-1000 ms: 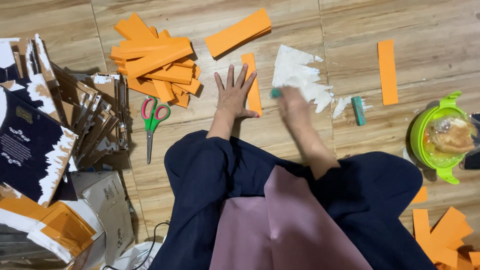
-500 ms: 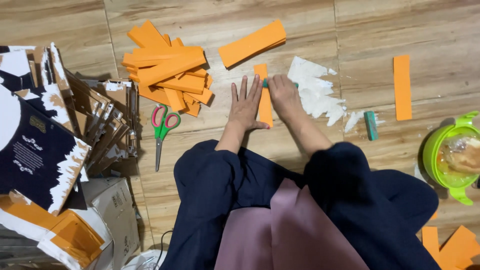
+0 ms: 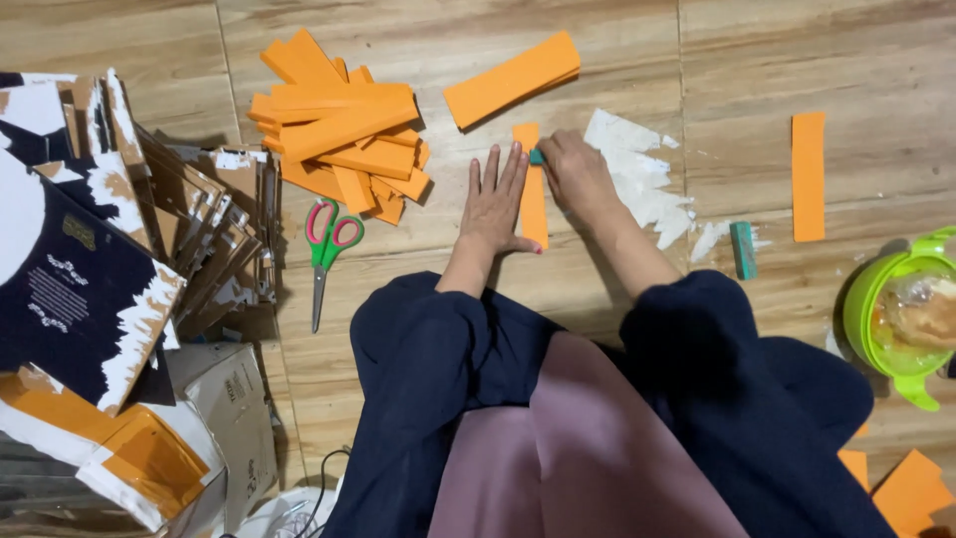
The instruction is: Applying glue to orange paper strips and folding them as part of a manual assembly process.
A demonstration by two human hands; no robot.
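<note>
An orange paper strip (image 3: 533, 199) lies lengthwise on the wooden floor in front of me. My left hand (image 3: 495, 204) lies flat beside it with fingers spread, thumb touching the strip's near end. My right hand (image 3: 576, 174) is closed around a small teal object (image 3: 537, 156) and presses it onto the strip's far part. White torn paper (image 3: 637, 179) lies under and beside my right hand.
A heap of orange strips (image 3: 339, 134) lies far left, a stack of strips (image 3: 513, 80) beyond my hands, a single strip (image 3: 808, 175) at right. Scissors (image 3: 326, 254), a teal block (image 3: 743, 249), a green bowl (image 3: 866, 309) and torn cardboard boxes (image 3: 119, 299) surround me.
My right hand came in from the white paper on the right and now presses a teal object on the strip. My left hand stayed flat beside the strip. The view shifted slightly.
</note>
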